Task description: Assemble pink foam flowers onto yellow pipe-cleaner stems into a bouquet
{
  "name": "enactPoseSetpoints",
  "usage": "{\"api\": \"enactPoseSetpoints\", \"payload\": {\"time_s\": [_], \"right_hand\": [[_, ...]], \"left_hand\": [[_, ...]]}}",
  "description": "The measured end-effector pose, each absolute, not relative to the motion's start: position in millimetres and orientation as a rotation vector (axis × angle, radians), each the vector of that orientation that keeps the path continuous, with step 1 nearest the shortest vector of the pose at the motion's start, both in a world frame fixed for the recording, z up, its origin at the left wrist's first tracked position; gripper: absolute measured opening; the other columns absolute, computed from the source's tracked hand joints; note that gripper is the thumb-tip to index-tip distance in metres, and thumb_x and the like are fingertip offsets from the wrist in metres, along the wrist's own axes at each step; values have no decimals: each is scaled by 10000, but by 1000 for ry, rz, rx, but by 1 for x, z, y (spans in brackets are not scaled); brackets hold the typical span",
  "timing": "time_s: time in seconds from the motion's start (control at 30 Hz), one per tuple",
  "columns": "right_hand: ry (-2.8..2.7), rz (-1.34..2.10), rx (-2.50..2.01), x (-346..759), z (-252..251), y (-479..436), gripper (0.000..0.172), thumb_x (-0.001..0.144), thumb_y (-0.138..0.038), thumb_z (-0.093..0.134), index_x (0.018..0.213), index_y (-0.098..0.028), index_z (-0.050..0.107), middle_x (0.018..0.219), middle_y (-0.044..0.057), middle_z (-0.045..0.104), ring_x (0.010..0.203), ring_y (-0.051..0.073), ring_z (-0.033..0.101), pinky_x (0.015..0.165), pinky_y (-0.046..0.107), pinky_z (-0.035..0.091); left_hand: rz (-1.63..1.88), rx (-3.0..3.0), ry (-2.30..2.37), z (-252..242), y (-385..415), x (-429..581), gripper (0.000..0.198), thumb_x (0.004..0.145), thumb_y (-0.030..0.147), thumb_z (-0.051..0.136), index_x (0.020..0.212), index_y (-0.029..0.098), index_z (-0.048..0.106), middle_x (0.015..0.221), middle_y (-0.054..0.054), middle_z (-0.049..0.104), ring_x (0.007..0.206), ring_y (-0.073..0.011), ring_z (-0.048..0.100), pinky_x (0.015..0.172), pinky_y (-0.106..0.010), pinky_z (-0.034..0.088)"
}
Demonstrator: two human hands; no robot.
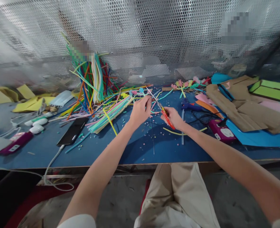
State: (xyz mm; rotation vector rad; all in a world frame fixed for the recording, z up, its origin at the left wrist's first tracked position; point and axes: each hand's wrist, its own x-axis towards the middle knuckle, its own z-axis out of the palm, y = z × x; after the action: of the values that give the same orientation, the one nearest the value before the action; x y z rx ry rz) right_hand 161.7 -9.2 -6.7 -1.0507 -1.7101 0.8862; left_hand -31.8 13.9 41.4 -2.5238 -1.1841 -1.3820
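Note:
My right hand [174, 117] is closed around the red handles of a pair of scissors [167, 118]. Their blades point up and left, passing just beside the fingers of my left hand [142, 108]. Those fingers are pinched together, and what they hold is hidden. A thin wire [152, 136] runs from below that hand toward the table's front. Short pink and purple pipe cleaner pieces lie near the blades. To the left lies a bundle of pastel pipe cleaners [111, 115]. Tiny coloured clippings are scattered around both hands.
Upright pipe cleaners [98, 77] stand against the perforated metal panel [154, 34]. A phone [73, 131] lies on the left, its cable hanging off the edge. On the right are a blue glue gun [193, 106], a purple power strip [223, 131], brown paper [246, 107] and pipe cleaner flowers [181, 84].

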Motion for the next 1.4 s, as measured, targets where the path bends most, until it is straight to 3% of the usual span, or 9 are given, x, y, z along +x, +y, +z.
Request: {"api": "enactPoseSetpoints", "payload": {"time_s": [0.27,0.4,0.53,0.67,0.87,1.17,1.3,1.4], "right_hand": [[-1589,911,-1034,172,-9,3,208,710,-279,575,656,-240,378,525,-80,342,482,81,306,495,266,241],[-1449,979,-1056,178,-10,9,232,712,-301,629,691,-246,405,529,-87,338,445,79,281,457,271,210],[-1360,1044,-1029,181,-7,9,329,736,-352,704,708,-254,392,533,-97,308,426,72,263,433,275,187],[-1351,1085,-1026,181,-5,7,399,749,-394,744,699,-258,371,510,-106,287,413,71,253,419,279,199],[-1398,1065,-1008,180,-6,7,398,760,-436,751,698,-253,403,513,-101,307,427,75,265,436,285,223],[-1369,1047,-1025,180,-6,8,418,748,-445,748,694,-258,379,519,-91,308,441,82,276,445,285,231],[-1353,1025,-1052,179,-2,6,434,747,-485,738,704,-263,367,522,-85,315,448,89,287,443,284,246],[-1347,993,-1079,179,-3,7,446,756,-532,730,710,-263,377,519,-82,329,452,97,297,442,284,249]], "left_hand": [[-1361,-2313,-1319,54,30,-59,274,1051,303,429,1004,224,688,947,-56,766,850,-179,688,786,-306,479],[-1325,-2087,-1561,59,47,-86,292,1042,373,456,1075,260,723,886,-62,753,802,-201,654,713,-305,440],[-820,-2145,-1818,50,64,-105,245,952,382,567,947,221,752,858,-107,741,845,-261,642,742,-343,453],[-351,-2308,-1852,38,74,-108,220,909,341,578,905,205,752,865,-112,740,873,-269,658,762,-347,471],[-16,-2481,-1775,27,84,-111,208,874,341,606,926,217,765,947,-94,761,920,-262,692,791,-332,490],[9,-2453,-1763,22,87,-106,188,874,317,584,847,207,733,920,-108,759,915,-263,686,781,-335,486],[-279,-2460,-1625,23,83,-103,165,917,242,538,938,174,687,973,-140,732,980,-271,657,893,-361,479],[-523,-2442,-1540,26,77,-97,142,938,220,532,1005,164,643,992,-152,716,1003,-285,642,893,-370,477]]}}
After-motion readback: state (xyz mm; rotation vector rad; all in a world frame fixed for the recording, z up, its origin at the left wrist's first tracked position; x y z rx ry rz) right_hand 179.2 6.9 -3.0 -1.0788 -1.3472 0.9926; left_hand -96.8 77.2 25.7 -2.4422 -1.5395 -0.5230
